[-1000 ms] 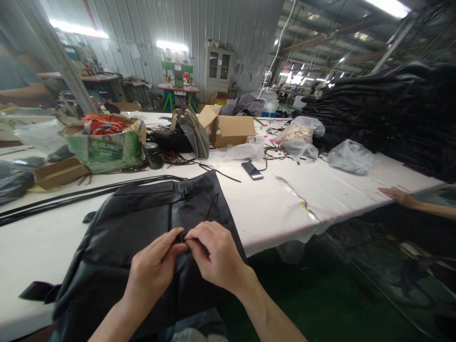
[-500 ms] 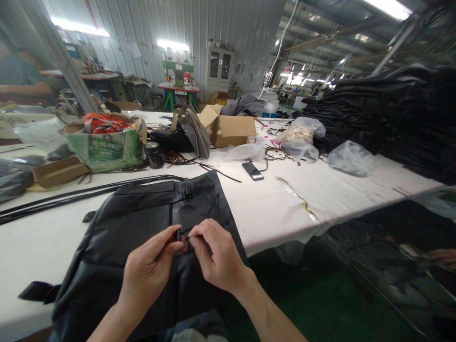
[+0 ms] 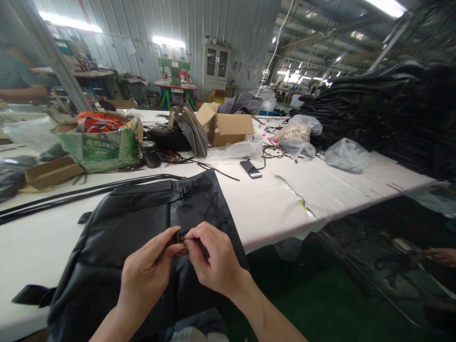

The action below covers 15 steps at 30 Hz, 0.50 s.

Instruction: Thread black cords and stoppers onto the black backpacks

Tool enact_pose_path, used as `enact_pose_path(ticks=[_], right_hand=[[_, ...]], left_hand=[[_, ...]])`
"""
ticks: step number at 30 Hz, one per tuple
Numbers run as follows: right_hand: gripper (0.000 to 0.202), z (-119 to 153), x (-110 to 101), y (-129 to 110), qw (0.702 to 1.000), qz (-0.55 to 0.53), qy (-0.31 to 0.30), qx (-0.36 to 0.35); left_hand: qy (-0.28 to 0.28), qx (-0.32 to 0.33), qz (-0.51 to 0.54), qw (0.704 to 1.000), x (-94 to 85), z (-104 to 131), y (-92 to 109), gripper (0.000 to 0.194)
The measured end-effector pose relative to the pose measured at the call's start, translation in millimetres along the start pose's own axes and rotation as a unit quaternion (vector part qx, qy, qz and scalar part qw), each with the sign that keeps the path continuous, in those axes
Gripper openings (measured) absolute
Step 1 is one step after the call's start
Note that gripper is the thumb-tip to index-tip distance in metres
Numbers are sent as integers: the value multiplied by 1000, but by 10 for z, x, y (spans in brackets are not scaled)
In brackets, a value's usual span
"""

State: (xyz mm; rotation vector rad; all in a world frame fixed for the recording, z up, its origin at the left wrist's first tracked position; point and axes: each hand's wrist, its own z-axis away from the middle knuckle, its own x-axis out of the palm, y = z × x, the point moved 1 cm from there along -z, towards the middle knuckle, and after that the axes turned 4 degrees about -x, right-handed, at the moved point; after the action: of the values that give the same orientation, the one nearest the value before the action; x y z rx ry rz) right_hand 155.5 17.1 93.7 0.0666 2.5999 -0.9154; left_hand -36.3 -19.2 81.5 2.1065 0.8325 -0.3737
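A black backpack (image 3: 131, 228) lies flat on the white-covered table, with a black buckle (image 3: 185, 192) on a strap near its upper part. Above its front, my left hand (image 3: 147, 270) pinches a small black buckle piece (image 3: 177, 236) between thumb and fingertips. My right hand (image 3: 213, 259) is closed at the fingertips on what looks like a thin black strap, mostly hidden by the fingers. Both sets of fingertips nearly touch. A thin black cord (image 3: 211, 205) runs along the backpack's right side.
Behind the backpack are a green bag (image 3: 101, 149) with orange contents, a dark jar (image 3: 150, 154) and a cardboard box (image 3: 233, 129). A phone (image 3: 251, 169) lies to the right, near plastic bags (image 3: 347, 156). Black material (image 3: 384, 104) is piled at far right. Another person's hand (image 3: 441, 256) shows at the right edge.
My right fingertips have moved left, closer to the buckle piece in my left hand, and the gap between the hands has narrowed. The view has shifted slightly.
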Motion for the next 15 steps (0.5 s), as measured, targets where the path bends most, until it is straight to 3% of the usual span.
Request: enact_pose_path(ticks=[9, 15], right_hand=[[14, -18, -9, 16, 998, 36, -42, -35], [11, -25, -4, 36, 995, 57, -82, -17]], left_hand=[[14, 25, -28, 999, 22, 5, -14, 23], [21, 42, -24, 999, 39, 28, -44, 22]])
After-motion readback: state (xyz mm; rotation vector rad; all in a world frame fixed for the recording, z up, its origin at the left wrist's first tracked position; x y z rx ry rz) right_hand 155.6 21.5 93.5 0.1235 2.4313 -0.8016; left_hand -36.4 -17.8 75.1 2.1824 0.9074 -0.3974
